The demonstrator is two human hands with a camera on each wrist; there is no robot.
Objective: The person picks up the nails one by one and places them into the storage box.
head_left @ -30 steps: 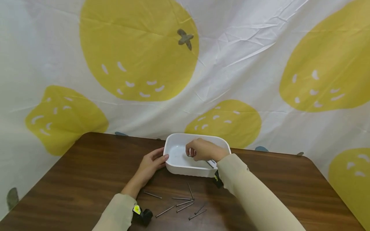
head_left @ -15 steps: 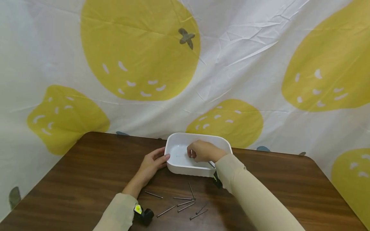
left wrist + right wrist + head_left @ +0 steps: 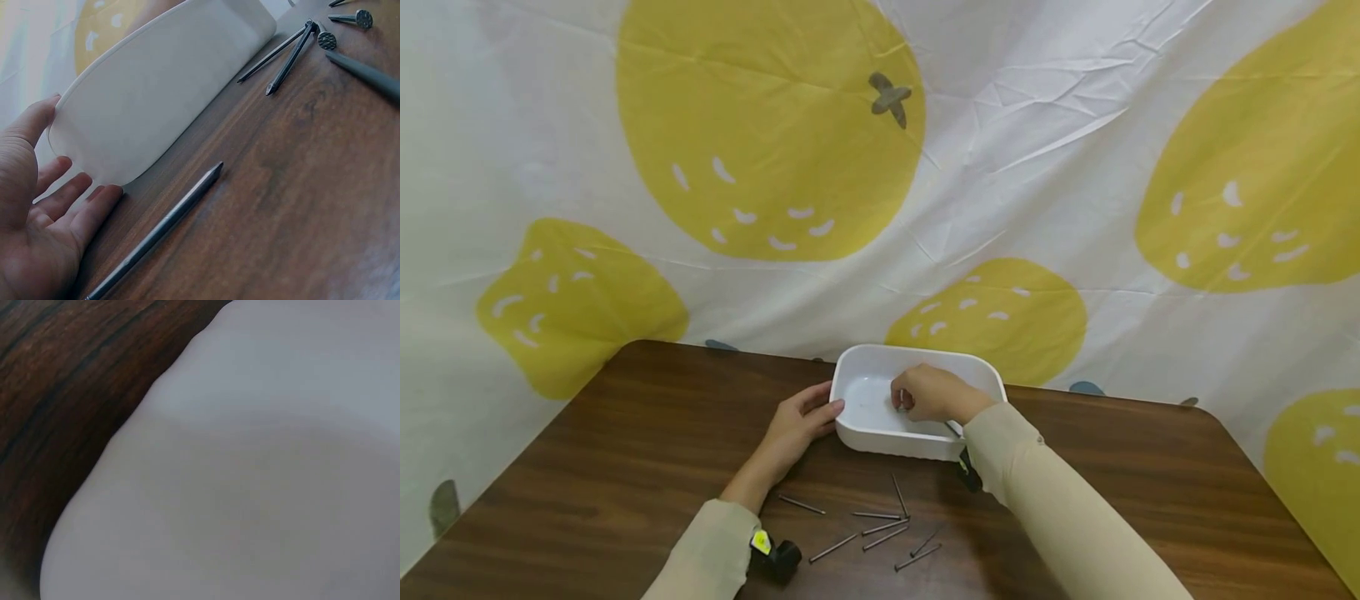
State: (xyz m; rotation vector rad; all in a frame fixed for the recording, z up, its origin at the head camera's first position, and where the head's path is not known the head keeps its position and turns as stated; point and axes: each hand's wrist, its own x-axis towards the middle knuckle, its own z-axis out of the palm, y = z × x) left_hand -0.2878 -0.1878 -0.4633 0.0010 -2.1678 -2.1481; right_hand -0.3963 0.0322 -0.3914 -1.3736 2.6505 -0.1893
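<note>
A white rectangular container (image 3: pixel 887 443) stands near the table's back edge. My left hand (image 3: pixel 797 425) holds its left end; in the left wrist view the thumb rests at the rim and the fingertips touch the outer wall. My right hand (image 3: pixel 928 392) is down inside the container, fingers curled and pointing to its floor, with a bit of grey metal like a nail at the fingertips. Another nail (image 3: pixel 953 428) shows under that wrist, inside the container. The container's outer wall (image 3: pixel 219 487) fills most of the right wrist view, hiding the right fingers.
Several loose steel nails lie on the brown wooden table (image 3: pixel 662 450) in front of the container, among them one nail (image 3: pixel 832 548) near the left wrist and another nail (image 3: pixel 162 225) close by the left fingers. A cloth (image 3: pixel 760 125) with yellow fruit prints hangs behind the table.
My right hand has lowered slightly inside the container, and less of the metal at its fingertips shows. The left hand keeps its place; the whole head view has shifted a little.
</note>
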